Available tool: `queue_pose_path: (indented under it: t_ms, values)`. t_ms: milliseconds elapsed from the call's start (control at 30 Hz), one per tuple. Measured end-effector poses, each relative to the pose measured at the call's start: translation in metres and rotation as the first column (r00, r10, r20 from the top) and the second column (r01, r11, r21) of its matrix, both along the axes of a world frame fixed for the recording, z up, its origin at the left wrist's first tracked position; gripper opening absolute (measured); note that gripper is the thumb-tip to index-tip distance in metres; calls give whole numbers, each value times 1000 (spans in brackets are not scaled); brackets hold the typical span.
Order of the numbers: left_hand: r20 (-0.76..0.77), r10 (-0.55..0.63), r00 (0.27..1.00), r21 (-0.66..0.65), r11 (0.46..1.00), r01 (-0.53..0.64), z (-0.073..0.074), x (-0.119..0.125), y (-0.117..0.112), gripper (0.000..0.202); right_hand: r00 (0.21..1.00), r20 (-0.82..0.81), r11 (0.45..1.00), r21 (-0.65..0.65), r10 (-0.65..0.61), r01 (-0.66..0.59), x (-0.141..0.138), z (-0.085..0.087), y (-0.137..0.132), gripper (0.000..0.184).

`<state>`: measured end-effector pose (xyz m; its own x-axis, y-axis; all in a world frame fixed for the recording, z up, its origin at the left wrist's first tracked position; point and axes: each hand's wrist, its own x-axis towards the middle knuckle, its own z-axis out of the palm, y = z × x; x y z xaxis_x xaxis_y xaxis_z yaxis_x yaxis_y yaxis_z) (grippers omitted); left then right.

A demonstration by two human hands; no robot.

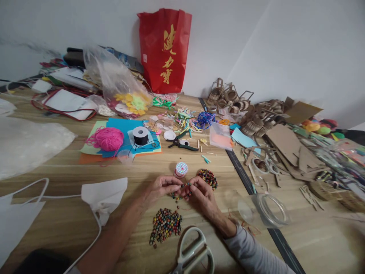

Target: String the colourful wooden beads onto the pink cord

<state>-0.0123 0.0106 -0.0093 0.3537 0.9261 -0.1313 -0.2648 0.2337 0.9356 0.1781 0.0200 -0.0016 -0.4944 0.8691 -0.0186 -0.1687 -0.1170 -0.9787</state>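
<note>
Clear bag (101, 72) at back L: yellow flowers (132, 102) inside. Red bag (154, 47) upright behind, contents hidden. Bead pile (165, 227) btwn forearms, scissors (182, 255) nr it; spool (181, 170) just beyond hands. Bead strand (186, 185) btwn L hand (163, 186) & R hand (203, 192), fingertips of both pinching; top stretch approx. L–R, rest curves below.

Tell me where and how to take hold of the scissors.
Grip the scissors by the handle loops, probably from above: they lie flat, the loops' openings face up, and the right sleeve is beside them.
</note>
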Motion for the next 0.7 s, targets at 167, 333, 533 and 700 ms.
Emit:
queue_pose_path:
  t_ms: [167, 333, 533, 700]
  values:
    - [-79, -28, 996, 49, 998, 32, 7, 2, -1, 30, 997, -71, 999, -5, 36, -36, 1, -3, 2, 27]
    - [-92, -67, 994, 41, 997, 71, 13, 3, -2, 40, 998, -25, 998, 16, 57, -56, 2, 0, 0, 29]
    - [-52, -91, 994, 34, 995, 93, 12, 0, -3, 35, 991, 93, 996, 11, 91, -93, 3, 0, 1, 33]
    - [107, -78, 991, -47, 995, 84, 7, 1, -4, 33, 981, 112, 987, -2, 157, -158, 3, -4, 2, 35]
